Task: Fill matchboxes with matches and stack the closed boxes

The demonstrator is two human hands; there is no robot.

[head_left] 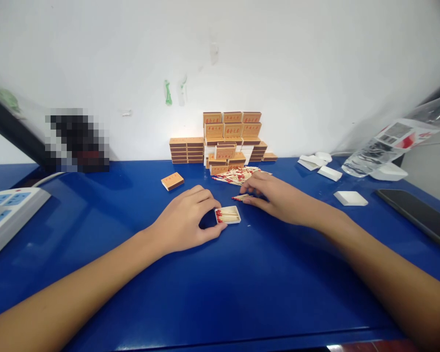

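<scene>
My left hand [190,217] pinches the left end of a small white matchbox tray [232,223] between thumb and fingers. Red-tipped matches lie in that tray, their heads toward the left. To the right, my right hand [266,193] is closed on a few matches [239,198], held low over the blue table with the red heads pointing left. Just behind it spreads a loose pile of matches [234,175]. An orange matchbox sleeve or box [172,181] lies beyond my left hand; whether it has a tray inside cannot be seen.
Stacked matchboxes [232,130] stand against the wall. White folded paper trays [329,172] lie at the right, near a tilted plastic bottle [381,146] and a dark phone [418,215]. A power strip [18,210] sits at the left on the blue table [220,293].
</scene>
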